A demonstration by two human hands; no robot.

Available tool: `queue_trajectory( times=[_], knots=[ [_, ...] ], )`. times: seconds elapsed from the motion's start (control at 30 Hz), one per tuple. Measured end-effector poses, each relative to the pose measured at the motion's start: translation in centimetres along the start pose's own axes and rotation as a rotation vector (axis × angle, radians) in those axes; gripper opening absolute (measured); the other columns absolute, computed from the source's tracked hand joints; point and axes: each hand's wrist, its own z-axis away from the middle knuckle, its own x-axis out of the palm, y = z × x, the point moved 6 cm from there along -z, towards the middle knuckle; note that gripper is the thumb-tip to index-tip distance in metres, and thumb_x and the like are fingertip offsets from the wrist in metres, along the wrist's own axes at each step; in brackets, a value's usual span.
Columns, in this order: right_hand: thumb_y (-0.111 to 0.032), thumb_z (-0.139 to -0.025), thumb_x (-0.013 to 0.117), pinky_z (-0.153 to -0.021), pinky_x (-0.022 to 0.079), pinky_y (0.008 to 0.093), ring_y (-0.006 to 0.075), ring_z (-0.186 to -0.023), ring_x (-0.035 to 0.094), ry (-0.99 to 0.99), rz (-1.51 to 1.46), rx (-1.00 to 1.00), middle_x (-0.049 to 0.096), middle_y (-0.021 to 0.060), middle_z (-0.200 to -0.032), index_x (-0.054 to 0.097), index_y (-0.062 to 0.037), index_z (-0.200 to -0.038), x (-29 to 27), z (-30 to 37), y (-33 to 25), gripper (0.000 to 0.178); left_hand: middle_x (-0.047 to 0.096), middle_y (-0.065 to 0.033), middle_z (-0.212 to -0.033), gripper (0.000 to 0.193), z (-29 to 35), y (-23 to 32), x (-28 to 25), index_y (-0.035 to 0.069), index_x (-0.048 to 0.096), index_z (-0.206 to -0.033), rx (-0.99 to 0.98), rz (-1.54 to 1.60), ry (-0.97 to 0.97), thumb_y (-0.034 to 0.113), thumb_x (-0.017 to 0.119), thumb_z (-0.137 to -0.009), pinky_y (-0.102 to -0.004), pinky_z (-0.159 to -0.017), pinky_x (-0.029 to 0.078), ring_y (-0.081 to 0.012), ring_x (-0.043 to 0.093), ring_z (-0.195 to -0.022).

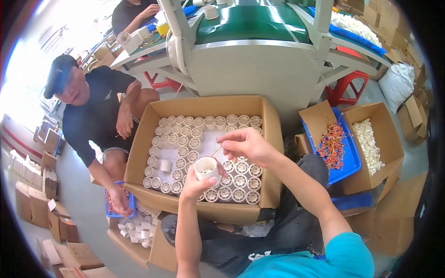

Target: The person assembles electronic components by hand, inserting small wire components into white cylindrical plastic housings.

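My left hand is wrapped round a white plastic cup-shaped housing, its open mouth facing up and small parts showing inside. Just above and right of it, my right hand pinches a thin, light-coloured wire between thumb and fingertips. The wire's lower end comes close to the housing's rim; whether it touches, I cannot tell. Both hands are over a large cardboard box, where many round white housings stand in rows. A single plain housing stands apart at the left of the box.
A blue tray of red-orange wired parts and a carton of small white pieces sit to my right. At left a co-worker crouches, one hand by a small blue tray. A conveyor stands ahead.
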Motion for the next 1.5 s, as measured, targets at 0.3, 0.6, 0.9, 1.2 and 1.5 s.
queue_trajectory(
  times=[0.3, 0.6, 0.9, 1.2, 1.5],
  knots=[
    [0.0, -0.09, 0.061, -0.059, 0.05, 0.023, 0.0086, -0.067, 0.061, 0.498, 0.496, -0.474, 0.067, 0.0056, -0.085, 0.068, 0.0018, -0.108, -2.0, 1.9, -2.2, 0.019, 0.066, -0.0158, -0.099, 0.054, -0.5, 1.9, -0.7, 0.001, 0.055, -0.108, 0.173, -0.587, 0.028, 0.012, 0.085, -0.064, -0.0374, -0.082, 0.052, -0.0232, 0.065, -0.09],
    [0.001, -0.083, 0.069, -0.059, 0.049, 0.0274, 0.017, -0.071, 0.063, 0.316, 0.583, -0.803, 0.064, 0.0095, -0.085, 0.069, -0.0008, -0.104, 0.6, 5.3, -3.5, 0.021, 0.061, -0.0043, -0.096, 0.054, -0.4, 0.7, 0.1, 0.003, 0.054, -0.112, 0.427, -1.037, 0.529, 0.008, 0.087, -0.069, -0.0266, -0.076, 0.05, -0.012, 0.06, -0.084],
    [0.0, -0.078, 0.071, -0.059, 0.051, 0.0334, 0.0234, -0.068, 0.063, 0.351, 0.939, -1.028, 0.062, 0.0094, -0.084, 0.068, -0.0022, -0.104, 2.0, 6.2, -3.2, 0.026, 0.058, -0.0118, -0.103, 0.057, -0.5, 0.5, -0.4, 0.002, 0.055, -0.115, 0.526, -1.037, 0.576, 0.004, 0.085, -0.066, -0.0351, -0.082, 0.048, -0.0254, 0.059, -0.094],
    [-0.002, -0.078, 0.07, -0.061, 0.053, 0.0347, 0.0259, -0.069, 0.064, 0.302, 1.018, -1.045, 0.061, 0.01, -0.083, 0.066, -0.0031, -0.106, 2.7, 5.8, -2.2, 0.028, 0.059, -0.0124, -0.105, 0.056, -0.4, 0.6, -0.3, 0.002, 0.056, -0.113, 0.552, -1.061, 0.571, 0.004, 0.085, -0.065, -0.0364, -0.085, 0.047, -0.0278, 0.058, -0.097],
    [-0.001, -0.076, 0.07, -0.062, 0.053, 0.0351, 0.0266, -0.07, 0.064, 0.313, 1.053, -1.034, 0.061, 0.0104, -0.084, 0.065, -0.0031, -0.107, 2.6, 6.0, -2.4, 0.031, 0.058, -0.0117, -0.106, 0.056, -0.3, 0.4, -0.5, 0.003, 0.056, -0.112, 0.561, -1.042, 0.583, 0.004, 0.085, -0.065, -0.0358, -0.085, 0.047, -0.0268, 0.058, -0.096]
  ],
)
